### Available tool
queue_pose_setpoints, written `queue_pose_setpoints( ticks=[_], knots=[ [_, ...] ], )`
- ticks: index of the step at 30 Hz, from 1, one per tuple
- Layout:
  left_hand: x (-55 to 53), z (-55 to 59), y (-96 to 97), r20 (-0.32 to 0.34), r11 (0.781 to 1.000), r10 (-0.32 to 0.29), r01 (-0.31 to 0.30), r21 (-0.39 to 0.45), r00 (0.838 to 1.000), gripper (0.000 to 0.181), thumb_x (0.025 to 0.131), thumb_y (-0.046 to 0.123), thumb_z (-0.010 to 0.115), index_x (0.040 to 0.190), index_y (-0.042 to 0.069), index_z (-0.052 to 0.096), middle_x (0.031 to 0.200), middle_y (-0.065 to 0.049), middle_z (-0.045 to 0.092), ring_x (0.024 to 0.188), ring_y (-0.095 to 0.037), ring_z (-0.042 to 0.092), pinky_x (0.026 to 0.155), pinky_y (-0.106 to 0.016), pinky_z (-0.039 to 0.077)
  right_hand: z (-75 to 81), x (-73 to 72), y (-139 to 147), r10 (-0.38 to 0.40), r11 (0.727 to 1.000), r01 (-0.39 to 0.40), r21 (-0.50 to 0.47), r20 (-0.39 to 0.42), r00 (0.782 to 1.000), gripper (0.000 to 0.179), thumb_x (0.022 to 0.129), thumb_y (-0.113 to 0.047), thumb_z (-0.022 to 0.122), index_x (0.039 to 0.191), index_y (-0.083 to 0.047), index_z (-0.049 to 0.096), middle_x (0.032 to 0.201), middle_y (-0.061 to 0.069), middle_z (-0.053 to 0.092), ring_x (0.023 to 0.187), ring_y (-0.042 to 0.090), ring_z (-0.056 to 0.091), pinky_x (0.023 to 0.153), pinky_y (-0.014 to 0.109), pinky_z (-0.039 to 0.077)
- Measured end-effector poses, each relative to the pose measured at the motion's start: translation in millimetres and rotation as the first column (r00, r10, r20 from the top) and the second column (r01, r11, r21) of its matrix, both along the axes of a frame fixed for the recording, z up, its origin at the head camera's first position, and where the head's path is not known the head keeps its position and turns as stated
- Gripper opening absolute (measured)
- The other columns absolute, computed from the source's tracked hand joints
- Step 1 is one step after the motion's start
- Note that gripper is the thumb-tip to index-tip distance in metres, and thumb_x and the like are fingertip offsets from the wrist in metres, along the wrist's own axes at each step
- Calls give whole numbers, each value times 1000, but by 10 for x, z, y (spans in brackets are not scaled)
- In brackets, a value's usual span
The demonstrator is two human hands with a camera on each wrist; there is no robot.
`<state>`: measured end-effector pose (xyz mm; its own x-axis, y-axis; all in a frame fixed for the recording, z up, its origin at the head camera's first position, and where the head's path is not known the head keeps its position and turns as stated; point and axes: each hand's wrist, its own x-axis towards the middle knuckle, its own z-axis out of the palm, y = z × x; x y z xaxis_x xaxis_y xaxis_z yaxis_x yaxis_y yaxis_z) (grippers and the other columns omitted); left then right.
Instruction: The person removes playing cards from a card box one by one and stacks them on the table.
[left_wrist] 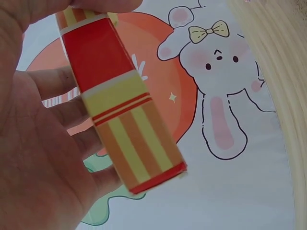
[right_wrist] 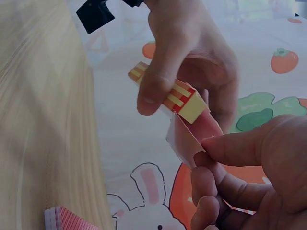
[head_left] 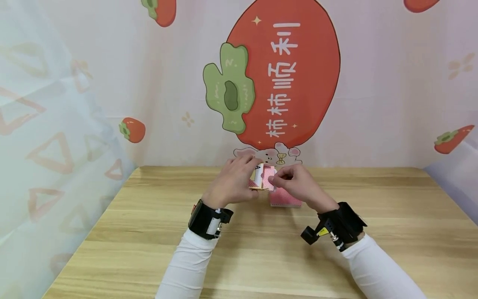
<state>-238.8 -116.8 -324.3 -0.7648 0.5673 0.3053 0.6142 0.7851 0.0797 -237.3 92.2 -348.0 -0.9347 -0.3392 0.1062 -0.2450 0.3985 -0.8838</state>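
My left hand (head_left: 234, 178) grips a small playing card box (left_wrist: 115, 105), thumb on one side and fingers on the other, above the table. Its narrow side has orange and yellow stripes and a red block. In the head view a white face with a black "A" shows beside a pink dotted flap (head_left: 268, 177). Thumb and fingertips of my right hand (head_left: 296, 182) pinch the edge of that flap (right_wrist: 183, 139), which stands out from the box's end in the right wrist view. A pink-backed card stack (head_left: 285, 198) lies on the table just below the hands.
The wooden table (head_left: 149, 249) ends at the back against a cloth backdrop (head_left: 373, 104) printed with persimmons and a rabbit. Both wrists wear black straps with small cameras; the right one (head_left: 310, 235) juts out over the table.
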Motion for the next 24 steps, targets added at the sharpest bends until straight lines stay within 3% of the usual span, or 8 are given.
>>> queue_pose_setpoints(
  ticks=[19, 22, 24],
  knots=[
    [22, 14, -56, 36, 1000, 7, -7, 21, 999, 64, 62, 33, 71, 120, 18, 49, 134, 0, 39, 121, -14, 37, 88, -41, 36, 105, 4, 164, 23, 998, -25, 55, 45, 999, 24, 84, -34, 62, 81, -11, 65, 83, 16, 58, 78, 30, 48, 65, 35, 39],
    [28, 16, -60, 45, 1000, 16, -17, 18, 999, 65, 63, 33, 71, 122, 18, 49, 135, 0, 39, 122, -14, 37, 89, -42, 36, 113, 13, 174, 23, 997, -24, 74, 13, 1000, 26, 82, -38, 65, 83, -12, 65, 83, 13, 60, 77, 29, 51, 66, 35, 41],
    [31, 18, -59, 51, 1000, 21, -22, 13, 998, 66, 63, 34, 71, 123, 18, 48, 136, 0, 39, 123, -15, 37, 90, -42, 36, 115, 21, 179, 12, 995, -5, 96, -71, 997, 29, 79, -41, 67, 86, -13, 64, 84, 10, 61, 77, 26, 53, 66, 35, 43]
  ],
)
